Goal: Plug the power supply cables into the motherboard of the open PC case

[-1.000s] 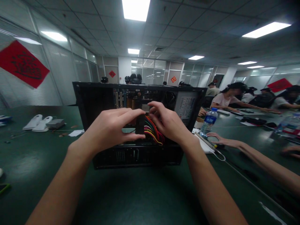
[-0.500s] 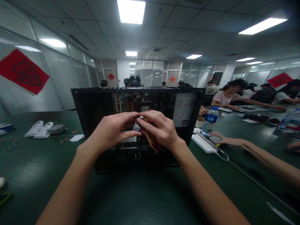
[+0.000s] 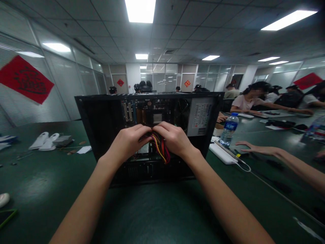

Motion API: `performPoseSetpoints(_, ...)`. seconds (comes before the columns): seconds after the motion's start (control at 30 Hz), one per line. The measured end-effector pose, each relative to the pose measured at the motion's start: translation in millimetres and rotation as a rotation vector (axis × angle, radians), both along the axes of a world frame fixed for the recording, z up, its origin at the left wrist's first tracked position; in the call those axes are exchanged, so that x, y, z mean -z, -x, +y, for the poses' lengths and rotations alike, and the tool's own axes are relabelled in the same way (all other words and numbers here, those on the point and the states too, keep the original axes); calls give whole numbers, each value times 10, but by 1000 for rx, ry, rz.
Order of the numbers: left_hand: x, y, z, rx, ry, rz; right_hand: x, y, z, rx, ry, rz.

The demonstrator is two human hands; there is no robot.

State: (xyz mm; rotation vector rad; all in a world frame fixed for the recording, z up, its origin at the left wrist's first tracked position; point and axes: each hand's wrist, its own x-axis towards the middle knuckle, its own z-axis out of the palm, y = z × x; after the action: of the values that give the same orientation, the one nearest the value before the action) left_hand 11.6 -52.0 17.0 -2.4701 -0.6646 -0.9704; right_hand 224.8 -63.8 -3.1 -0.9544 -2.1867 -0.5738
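An open black computer case (image 3: 149, 173) stands on the table in front of me, its inside facing me. Both my hands reach into it and meet at the middle. My left hand (image 3: 130, 142) has its fingers closed at the end of a bundle of power cables (image 3: 160, 147), red, yellow and black. My right hand (image 3: 176, 140) grips the same bundle close beside it. The connector at the cables' end is hidden by my fingers. Behind the hands show the motherboard (image 3: 157, 108), and at the right the power supply (image 3: 199, 117) with its label.
On the right stand a water bottle (image 3: 229, 128) and a white power strip (image 3: 223, 154) with a cable; a co-worker's hand (image 3: 250, 148) rests near them. To the left lie white objects (image 3: 44, 141), a grey block (image 3: 63, 140) and a green-edged phone (image 3: 7, 217).
My left fingers have closed in towards my right hand, and the grey-white connector that showed between them is now covered. The co-worker's hand has shifted slightly right.
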Motion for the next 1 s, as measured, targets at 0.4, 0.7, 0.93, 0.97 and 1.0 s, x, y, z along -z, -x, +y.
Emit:
performPoseSetpoints(0.4, 355, -88, 348, -94, 200, 7, 159, -53, 272, 367, 427, -88)
performPoseSetpoints(0.7, 509, -136, 578, -26, 280, -47, 395, -102, 493, 332, 410, -42)
performPoseSetpoints(0.93, 635, -258, 926, -31, 306, 95, 400, -57, 504, 399, 433, -75)
performPoseSetpoints(0.97, 636, -276, 949, -39, 318, 125, 403, -55, 506, 400, 436, -75)
performPoseSetpoints(1.0, 634, -292, 958, -48, 334, 141, 408, -54, 509, 399, 435, -73)
